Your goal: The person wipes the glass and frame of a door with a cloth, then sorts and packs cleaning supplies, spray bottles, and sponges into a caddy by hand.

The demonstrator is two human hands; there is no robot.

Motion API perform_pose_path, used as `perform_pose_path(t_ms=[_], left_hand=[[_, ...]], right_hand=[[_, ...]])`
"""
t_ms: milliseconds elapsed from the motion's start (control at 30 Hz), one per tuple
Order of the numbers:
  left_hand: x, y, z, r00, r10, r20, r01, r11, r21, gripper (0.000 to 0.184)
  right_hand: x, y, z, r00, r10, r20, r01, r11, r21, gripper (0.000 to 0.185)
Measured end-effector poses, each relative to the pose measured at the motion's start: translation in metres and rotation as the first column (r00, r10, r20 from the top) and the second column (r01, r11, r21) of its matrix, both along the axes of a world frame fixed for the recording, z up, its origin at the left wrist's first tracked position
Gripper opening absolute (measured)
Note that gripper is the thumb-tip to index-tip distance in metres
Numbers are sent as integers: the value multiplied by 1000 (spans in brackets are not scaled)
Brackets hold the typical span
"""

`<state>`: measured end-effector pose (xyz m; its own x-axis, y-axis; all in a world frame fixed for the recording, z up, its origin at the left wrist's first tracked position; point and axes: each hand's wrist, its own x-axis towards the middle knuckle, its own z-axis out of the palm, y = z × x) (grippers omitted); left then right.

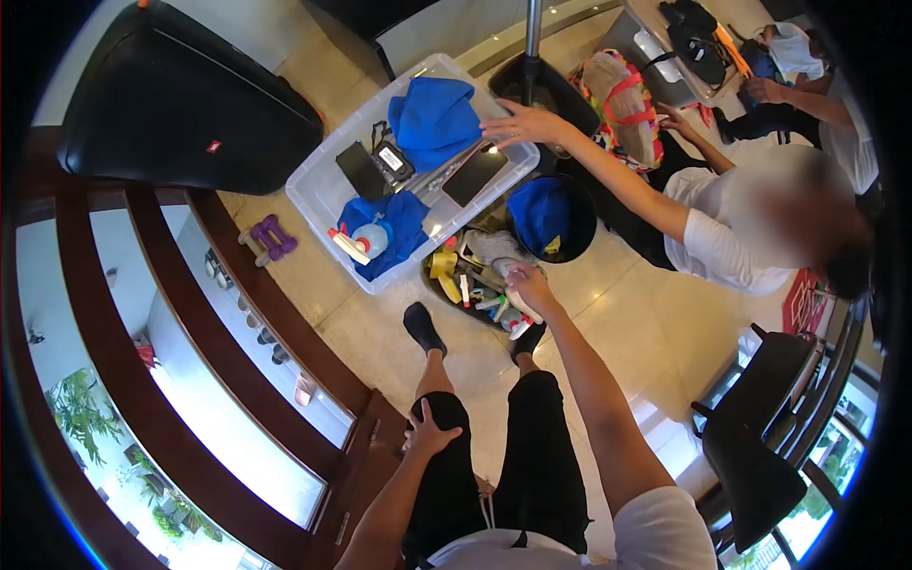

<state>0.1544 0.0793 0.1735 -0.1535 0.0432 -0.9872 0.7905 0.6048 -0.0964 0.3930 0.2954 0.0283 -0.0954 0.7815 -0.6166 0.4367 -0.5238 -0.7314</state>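
My left hand (433,434) rests on my left knee, thumb apart from the fingers and holding nothing. My right hand (532,290) is closed over the right side of a dark tub (484,316), on a pale, longish thing whose kind I cannot make out. In that tub lie a grey cloth (499,249), a yellow item (444,266) and several small bottles and tools. Beyond it stands a clear plastic bin (309,185) bearing blue cloths (432,119), a spray bottle (369,239), a black phone-like slab (475,176) and a small black device (392,161).
Another person's hand (521,125) reaches over the bin's right edge. A black bucket (589,228) with a blue cloth stands beside the tub. Purple dumbbells (275,237), a big black case (190,104), wooden shelving (228,294), a dark chair (750,437) and a colourful bag (617,104) surround the area.
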Motion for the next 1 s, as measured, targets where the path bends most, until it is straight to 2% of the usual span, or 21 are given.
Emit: perform_pose_path(t_ms=[33, 67, 100, 133, 167, 200, 233, 300, 367, 433, 467, 533, 567, 633, 767, 833, 867, 933, 1000], left_hand=[[-4, 6, -8, 999, -35, -30, 35, 999, 0, 108], [-8, 14, -16, 995, -74, -61, 74, 997, 1, 108], [-10, 20, -20, 995, -82, -60, 82, 997, -3, 108], [-11, 22, -22, 987, -130, -93, 133, 991, 27, 105], [-12, 21, -25, 976, -177, -125, 184, 981, 53, 102], [-14, 16, -30, 964, -219, -150, 237, 965, 114, 96], [-16, 13, -34, 963, -230, -144, 245, 964, 103, 96], [-22, 18, -33, 975, -191, -114, 207, 966, 153, 93], [-21, 24, -35, 974, -198, -113, 212, 969, 129, 90], [-20, 22, -40, 954, -262, -144, 277, 956, 100, 89], [-21, 22, -42, 953, -269, -140, 283, 955, 93, 89], [-23, 21, -44, 949, -278, -150, 298, 946, 129, 88], [-24, 21, -45, 947, -284, -149, 302, 946, 120, 88], [-24, 22, -46, 946, -285, -155, 309, 936, 167, 87], [-23, 34, -45, 969, -205, -140, 225, 964, 145, 87], [-21, 36, -45, 966, -213, -144, 230, 967, 113, 86], [-21, 33, -46, 967, -214, -141, 230, 967, 112, 86], [-22, 24, -51, 941, -294, -168, 322, 930, 176, 86], [-20, 25, -51, 943, -290, -165, 316, 934, 165, 86]], right_hand=[[-10, 10, -4, 986, -142, -91, 131, 984, -119, 29], [-12, 11, -32, 998, -36, 46, 39, 998, -56, 30], [-15, 15, -46, 998, -44, 47, 47, 997, -61, 30], [-18, 21, -62, 959, 109, 262, -82, 990, -112, 33], [-18, 23, -78, 852, 264, 452, -194, 961, -194, 36], [-18, 24, -102, 813, 292, 503, -188, 950, -248, 48], [-17, 23, -123, 814, 290, 503, -178, 949, -260, 48], [-21, 32, -145, 702, 311, 641, -325, 940, -101, 56], [-29, 45, -155, 679, 353, 644, -326, 931, -166, 61], [-35, 50, -166, 756, 302, 581, -163, 946, -280, 58], [-36, 48, -172, 757, 302, 580, -157, 945, -288, 58], [-40, 44, -181, 672, 556, 490, -355, 822, -446, 54], [-49, 36, -180, 675, 557, 484, -353, 819, -452, 54], [-70, 12, -171, 550, 604, 576, -448, 796, -407, 54], [-81, -12, -178, 505, 537, 676, -471, 828, -306, 55], [-76, -2, -175, 607, 452, 653, -381, 887, -260, 56], [-73, 4, -172, 606, 453, 654, -380, 887, -262, 56], [-64, 19, -166, 699, 260, 666, -245, 962, -119, 55], [-51, 34, -170, 693, 259, 673, -249, 962, -115, 56]])
